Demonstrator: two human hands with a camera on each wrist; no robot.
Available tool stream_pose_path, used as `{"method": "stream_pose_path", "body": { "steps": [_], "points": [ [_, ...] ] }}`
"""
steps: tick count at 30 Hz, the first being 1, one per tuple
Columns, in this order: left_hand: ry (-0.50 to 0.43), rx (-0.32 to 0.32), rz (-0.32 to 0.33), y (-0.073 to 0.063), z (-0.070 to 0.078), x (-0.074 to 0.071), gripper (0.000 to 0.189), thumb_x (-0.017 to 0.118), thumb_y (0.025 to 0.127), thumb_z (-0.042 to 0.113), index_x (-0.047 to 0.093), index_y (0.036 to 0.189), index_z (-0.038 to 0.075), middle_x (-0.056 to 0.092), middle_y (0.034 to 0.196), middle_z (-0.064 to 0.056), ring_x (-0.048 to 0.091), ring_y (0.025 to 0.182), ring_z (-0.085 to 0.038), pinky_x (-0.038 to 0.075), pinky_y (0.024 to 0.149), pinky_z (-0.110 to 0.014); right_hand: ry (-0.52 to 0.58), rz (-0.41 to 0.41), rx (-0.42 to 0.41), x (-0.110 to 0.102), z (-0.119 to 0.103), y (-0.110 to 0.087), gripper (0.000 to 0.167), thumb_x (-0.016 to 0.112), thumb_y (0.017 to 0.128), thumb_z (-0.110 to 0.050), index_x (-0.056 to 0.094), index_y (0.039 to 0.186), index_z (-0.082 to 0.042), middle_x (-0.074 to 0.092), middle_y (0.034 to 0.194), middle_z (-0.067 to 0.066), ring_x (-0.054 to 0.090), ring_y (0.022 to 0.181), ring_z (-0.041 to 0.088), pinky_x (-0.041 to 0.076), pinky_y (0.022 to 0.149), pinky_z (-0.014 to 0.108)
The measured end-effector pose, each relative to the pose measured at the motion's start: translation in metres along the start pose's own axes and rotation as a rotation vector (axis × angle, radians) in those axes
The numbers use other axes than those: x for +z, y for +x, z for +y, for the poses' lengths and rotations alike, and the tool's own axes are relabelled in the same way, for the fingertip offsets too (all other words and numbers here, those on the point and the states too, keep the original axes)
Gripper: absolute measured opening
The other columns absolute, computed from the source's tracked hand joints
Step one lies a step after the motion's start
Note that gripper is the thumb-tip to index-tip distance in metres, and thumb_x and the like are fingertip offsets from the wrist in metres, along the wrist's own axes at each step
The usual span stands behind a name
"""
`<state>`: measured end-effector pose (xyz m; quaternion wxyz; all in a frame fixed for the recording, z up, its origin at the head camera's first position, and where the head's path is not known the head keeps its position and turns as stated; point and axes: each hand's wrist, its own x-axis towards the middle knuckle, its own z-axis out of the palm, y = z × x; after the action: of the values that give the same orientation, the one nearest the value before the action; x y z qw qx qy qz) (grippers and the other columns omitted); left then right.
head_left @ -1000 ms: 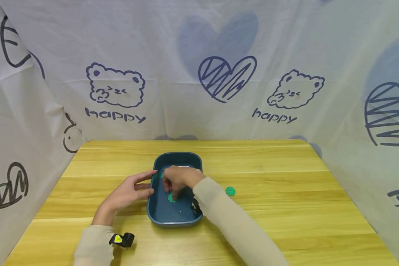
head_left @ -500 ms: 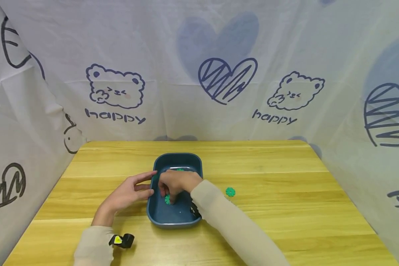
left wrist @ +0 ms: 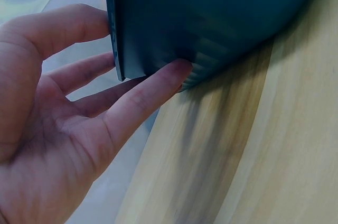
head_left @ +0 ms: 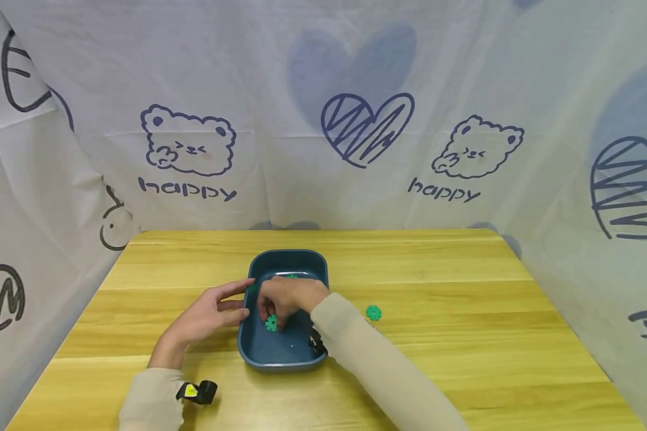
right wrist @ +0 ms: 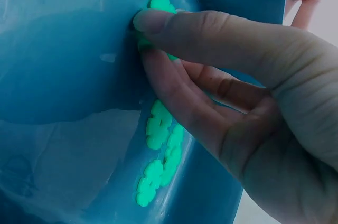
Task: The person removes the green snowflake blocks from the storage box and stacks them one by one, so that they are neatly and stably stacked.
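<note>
My right hand (head_left: 292, 296) reaches down into a dark blue rectangular bin (head_left: 282, 363). It pinches a green notched plastic disc (head_left: 271, 323) between thumb and fingers, close over the bin floor. The right wrist view shows that same disc (right wrist: 161, 3) partly covered by the thumb. Below the fingers there, several more green discs (right wrist: 158, 124) lie near the bin's wall. My left hand (head_left: 207, 311) touches the bin's left side, its fingers (left wrist: 142, 94) extended against the outer wall and right at the rim.
Another green disc (head_left: 373, 312) lies on the wooden table (head_left: 436, 347), right of the bin and beside my right sleeve. A printed white cloth (head_left: 280, 167) hangs behind the table and along both sides.
My right hand has moved slightly toward the near left within the bin, and the pinched disc shows more fully. The left hand stays at the bin's side.
</note>
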<state>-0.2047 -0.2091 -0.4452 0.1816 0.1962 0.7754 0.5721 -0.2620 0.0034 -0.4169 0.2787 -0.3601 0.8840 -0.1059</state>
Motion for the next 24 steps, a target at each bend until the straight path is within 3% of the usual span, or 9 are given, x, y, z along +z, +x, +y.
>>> {"method": "stream_pose_path", "body": {
  "steps": [14, 24],
  "points": [
    [-0.006, -0.022, 0.014, 0.000, 0.004, 0.000, 0.066, 0.063, 0.102, 0.012, 0.033, 0.158, 0.000, 0.034, 0.163, -0.030, 0.048, 0.141, -0.052, 0.063, 0.094, -0.034, 0.024, 0.015, -0.022, -0.011, -0.002, -0.005, 0.018, 0.090, 0.081, -0.018, 0.075, 0.091, -0.019, 0.069, 0.085, -0.007, 0.063, 0.076, 0.009, 0.055, 0.067, 0.021],
    [-0.001, -0.054, 0.032, 0.000, 0.005, -0.001, 0.066, 0.065, 0.101, 0.011, 0.033, 0.158, 0.002, 0.036, 0.161, -0.030, 0.048, 0.141, -0.053, 0.062, 0.096, -0.038, 0.032, 0.098, -0.096, -0.029, -0.001, -0.017, 0.020, 0.089, 0.080, -0.021, 0.076, 0.094, -0.014, 0.070, 0.082, -0.007, 0.062, 0.073, 0.006, 0.053, 0.066, 0.016]
  ]
}}
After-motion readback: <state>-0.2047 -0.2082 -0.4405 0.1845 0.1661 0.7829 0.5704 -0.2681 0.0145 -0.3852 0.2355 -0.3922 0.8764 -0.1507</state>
